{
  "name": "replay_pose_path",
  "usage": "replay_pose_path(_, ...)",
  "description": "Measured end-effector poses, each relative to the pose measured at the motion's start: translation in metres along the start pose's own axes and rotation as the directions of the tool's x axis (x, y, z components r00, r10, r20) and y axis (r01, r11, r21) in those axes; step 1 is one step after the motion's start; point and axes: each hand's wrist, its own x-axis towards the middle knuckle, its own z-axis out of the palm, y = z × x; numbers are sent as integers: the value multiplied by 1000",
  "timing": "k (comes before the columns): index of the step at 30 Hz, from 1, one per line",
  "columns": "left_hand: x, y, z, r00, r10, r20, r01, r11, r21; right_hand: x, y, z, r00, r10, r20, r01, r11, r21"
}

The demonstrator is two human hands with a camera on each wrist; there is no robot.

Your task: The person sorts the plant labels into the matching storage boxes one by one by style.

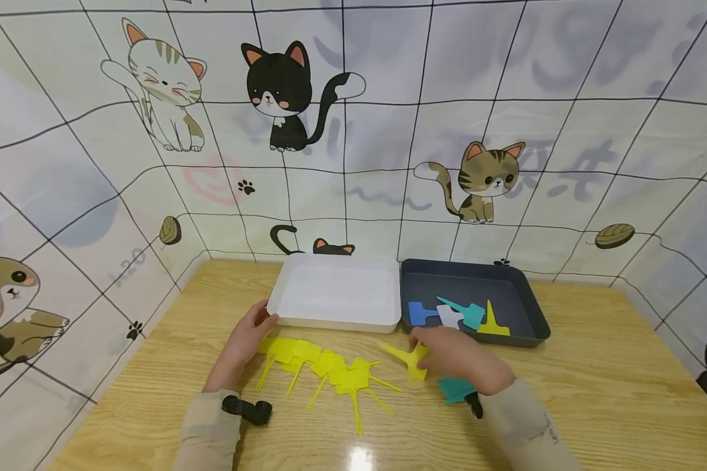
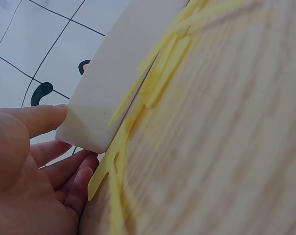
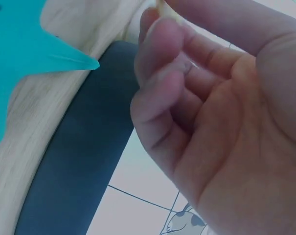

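Observation:
My left hand (image 1: 250, 335) rests against the near left corner of a white tray (image 1: 332, 323), its fingers loosely bent; in the left wrist view the thumb touches the tray's corner. Just below that tray, overlapping yellow T-shaped plant labels (image 1: 353, 378) lie in a row with their spikes mostly towards me. My right hand (image 1: 456, 353) pinches one yellow plant label (image 1: 412, 358) above the table, in front of the dark tray. Beneath the right wrist lie teal plant labels (image 1: 455, 388), partly hidden; one teal label (image 3: 20, 54) looms large in the right wrist view.
A dark grey tray (image 1: 524, 314) stands right beside the white one. In it lie a blue label (image 1: 419, 314), a white label (image 1: 450, 316), a teal label (image 1: 473, 315) and a yellow label (image 1: 492, 324). Behind the wooden table (image 1: 613, 379) hangs a cat-patterned sheet.

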Motion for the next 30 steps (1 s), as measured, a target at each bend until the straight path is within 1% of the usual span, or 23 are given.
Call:
replay_pose_path(3, -1, 0, 0, 1000, -6, -3, 6, 1000, -7, -2, 2, -4, 1000, -11, 20, 11, 1000, 8)
replay_pose_path(7, -1, -1, -1, 1000, 0, 0, 0, 1000, -4, -5, 3, -9, 999, -52, 9, 52, 999, 12)
replay_pose_path(10, -1, -2, -1, 1000, -1, -2, 1, 1000, 5, -8, 5, -14, 996, -89, -10, 90, 995, 39)
replay_pose_path(14, 0, -2, -1, 1000, -8, -6, 8, 1000, 9, -9, 10, -18, 996, -85, -5, 85, 991, 107)
replay_pose_path(17, 0, -2, 0, 1000, -6, -5, 6, 1000, 6, -6, 19, -20, 996, -82, -40, 87, 988, 128)
replay_pose_path(21, 1, -1, 0, 1000, 2, 0, -2, 1000, 2, -3, 32, -23, 983, -104, -150, 124, 983, 134)
replay_pose_path(23, 0, -1, 0, 1000, -2, -1, 2, 1000, 0, -3, 39, -26, 977, -92, -191, 124, 979, 160)
replay_pose_path(27, 0, -2, 0, 1000, -5, -7, 5, 1000, 11, -6, 49, -31, 967, -44, -249, 101, 971, 218)
replay_pose_path(30, 0, -2, 1, 1000, -12, -12, 12, 1000, 10, -8, 56, -33, 959, 8, -282, 68, 964, 259)
